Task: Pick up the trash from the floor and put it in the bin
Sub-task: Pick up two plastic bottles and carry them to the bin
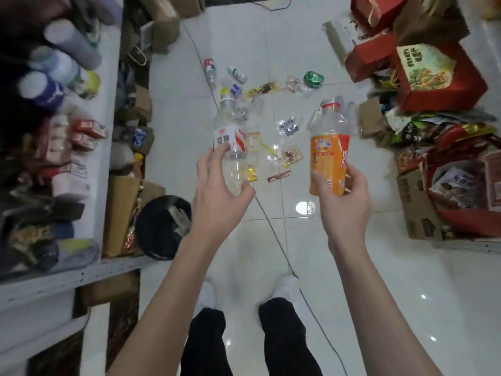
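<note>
My left hand [217, 194] grips a clear empty bottle with a white and red label [230, 137], held upright above the floor. My right hand [341, 196] grips a second empty bottle with an orange label [329, 156] and a red neck ring. A black round bin [162, 226] stands on the floor to the left of my left hand, with some trash inside. Several wrappers [284, 156], small bottles [237, 73] and a green crumpled pack [313, 78] lie scattered on the white tiled floor ahead.
A white shelf [103, 137] with bottles and packets runs along the left. Red gift boxes [433, 77] and cardboard cartons [417, 202] crowd the right side. A thin cable [273, 229] crosses the floor between my feet. My white shoes [284, 289] stand on bare tiles.
</note>
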Demonstrator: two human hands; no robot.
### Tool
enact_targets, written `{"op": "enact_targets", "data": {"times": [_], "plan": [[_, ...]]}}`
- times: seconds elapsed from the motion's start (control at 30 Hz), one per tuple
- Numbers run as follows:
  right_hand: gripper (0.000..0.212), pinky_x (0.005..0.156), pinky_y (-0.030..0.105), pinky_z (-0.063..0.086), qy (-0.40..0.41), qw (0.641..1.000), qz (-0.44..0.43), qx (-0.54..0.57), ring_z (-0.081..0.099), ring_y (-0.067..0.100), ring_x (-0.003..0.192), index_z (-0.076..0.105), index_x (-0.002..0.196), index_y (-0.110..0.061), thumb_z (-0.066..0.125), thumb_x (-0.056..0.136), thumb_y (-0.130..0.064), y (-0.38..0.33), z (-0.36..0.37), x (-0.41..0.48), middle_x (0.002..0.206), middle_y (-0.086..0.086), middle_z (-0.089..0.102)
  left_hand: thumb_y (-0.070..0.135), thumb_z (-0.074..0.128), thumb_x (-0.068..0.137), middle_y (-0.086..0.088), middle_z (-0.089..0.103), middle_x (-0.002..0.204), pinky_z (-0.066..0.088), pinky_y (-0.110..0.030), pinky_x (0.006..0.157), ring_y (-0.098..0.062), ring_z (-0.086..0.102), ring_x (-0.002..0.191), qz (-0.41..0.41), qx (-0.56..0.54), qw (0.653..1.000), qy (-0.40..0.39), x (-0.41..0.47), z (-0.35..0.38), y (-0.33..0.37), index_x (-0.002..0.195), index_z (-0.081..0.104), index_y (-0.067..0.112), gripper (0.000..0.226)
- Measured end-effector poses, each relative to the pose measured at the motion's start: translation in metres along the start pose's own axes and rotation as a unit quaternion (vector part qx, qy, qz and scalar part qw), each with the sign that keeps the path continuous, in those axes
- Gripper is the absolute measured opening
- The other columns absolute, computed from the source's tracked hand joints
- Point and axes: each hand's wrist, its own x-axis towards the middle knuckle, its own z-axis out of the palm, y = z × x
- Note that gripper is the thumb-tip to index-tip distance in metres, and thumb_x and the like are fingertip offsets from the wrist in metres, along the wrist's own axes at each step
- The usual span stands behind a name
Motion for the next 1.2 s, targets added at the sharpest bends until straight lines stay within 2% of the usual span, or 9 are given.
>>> {"op": "enact_targets", "data": {"times": [0.27, 0.37, 0.5, 0.63, 0.8, 0.97, 1.03, 1.1, 1.2], "plan": [[0.060, 0.087, 0.026, 0.055, -0.071, 0.996, 0.005, -0.060, 0.063, -0.014, 0.087, 0.057, 0.130, -0.036, 0.079, 0.077, -0.055, 0.035, 0.161, -0.103, 0.098, -0.027, 0.064, 0.025, 0.071, 0.082, 0.009, 0.032, 0.151, 0.041, -0.026, 0.093, -0.011, 0.046, 0.127, -0.071, 0.011, 0.997, 0.023, -0.025, -0.111, -0.165, 0.144, 0.037, 0.036, 0.071], [0.052, 0.084, 0.025, 0.054, -0.090, 0.993, 0.016, -0.068, 0.063, -0.015, 0.087, 0.054, 0.122, -0.043, 0.077, 0.077, -0.056, 0.050, 0.223, -0.148, 0.100, -0.026, 0.064, 0.021, 0.073, 0.081, 0.007, 0.034, 0.151, 0.049, -0.034, 0.099, -0.016, 0.046, 0.131, -0.092, 0.006, 0.995, 0.025, -0.031, -0.152, -0.229, 0.144, 0.039, 0.032, 0.073], [0.049, 0.082, 0.020, 0.049, -0.118, 0.989, 0.029, -0.081, 0.063, -0.012, 0.087, 0.048, 0.121, -0.045, 0.077, 0.083, -0.056, 0.069, 0.294, -0.197, 0.098, -0.034, 0.058, 0.024, 0.075, 0.080, 0.007, 0.038, 0.149, 0.042, -0.011, 0.083, -0.017, 0.049, 0.129, -0.100, 0.038, 0.994, 0.019, -0.033, -0.192, -0.300, 0.144, 0.040, 0.033, 0.073], [0.052, 0.086, 0.021, 0.049, -0.130, 0.987, 0.029, -0.095, 0.061, -0.008, 0.094, 0.050, 0.125, -0.042, 0.078, 0.083, -0.053, 0.097, 0.344, -0.227, 0.102, -0.031, 0.059, 0.026, 0.076, 0.079, 0.012, 0.036, 0.149, 0.043, -0.012, 0.078, -0.013, 0.049, 0.126, -0.115, 0.031, 0.993, 0.008, -0.029, -0.199, -0.355, 0.141, 0.038, 0.039, 0.074], [0.055, 0.091, 0.025, 0.053, -0.151, 0.981, 0.034, -0.115, 0.062, -0.006, 0.098, 0.054, 0.130, -0.034, 0.076, 0.085, -0.054, 0.129, 0.383, -0.239, 0.107, -0.024, 0.062, 0.026, 0.076, 0.079, 0.013, 0.033, 0.152, 0.050, -0.028, 0.088, -0.015, 0.047, 0.133, -0.130, 0.022, 0.991, -0.003, -0.028, -0.186, -0.399, 0.142, 0.038, 0.039, 0.075], [0.066, 0.095, 0.031, 0.054, -0.177, 0.972, 0.023, -0.153, 0.064, 0.002, 0.106, 0.052, 0.138, -0.032, 0.075, 0.082, -0.060, 0.141, 0.403, -0.237, 0.120, -0.015, 0.063, 0.034, 0.079, 0.079, 0.012, 0.032, 0.154, 0.028, -0.001, 0.088, 0.001, 0.035, 0.132, -0.143, 0.020, 0.989, -0.006, -0.019, -0.180, -0.419, 0.142, 0.039, 0.037, 0.075], [0.075, 0.103, 0.041, 0.052, -0.188, 0.963, 0.029, -0.189, 0.063, 0.009, 0.115, 0.050, 0.145, -0.029, 0.069, 0.083, -0.067, 0.141, 0.407, -0.237, 0.133, -0.008, 0.063, 0.041, 0.079, 0.078, 0.009, 0.029, 0.156, 0.026, -0.014, 0.103, -0.004, 0.031, 0.138, -0.147, 0.040, 0.988, -0.007, -0.016, -0.182, -0.425, 0.143, 0.039, 0.033, 0.077], [0.072, 0.108, 0.050, 0.048, -0.181, 0.956, 0.022, -0.228, 0.061, 0.011, 0.117, 0.049, 0.148, -0.026, 0.063, 0.089, -0.066, 0.140, 0.408, -0.237, 0.141, -0.003, 0.061, 0.042, 0.078, 0.080, 0.007, 0.029, 0.156, 0.030, -0.027, 0.106, -0.014, 0.033, 0.142, -0.152, 0.057, 0.987, -0.008, -0.015, -0.186, -0.429, 0.143, 0.040, 0.030, 0.075], [0.060, 0.108, 0.051, 0.048, -0.162, 0.957, 0.011, -0.242, 0.058, 0.017, 0.126, 0.053, 0.143, -0.025, 0.065, 0.092, -0.056, 0.139, 0.404, -0.238, 0.139, -0.002, 0.061, 0.042, 0.073, 0.085, 0.008, 0.031, 0.153, 0.031, -0.020, 0.101, -0.015, 0.036, 0.140, -0.158, 0.062, 0.985, -0.003, -0.014, -0.192, -0.431, 0.143, 0.042, 0.026, 0.067]]}}
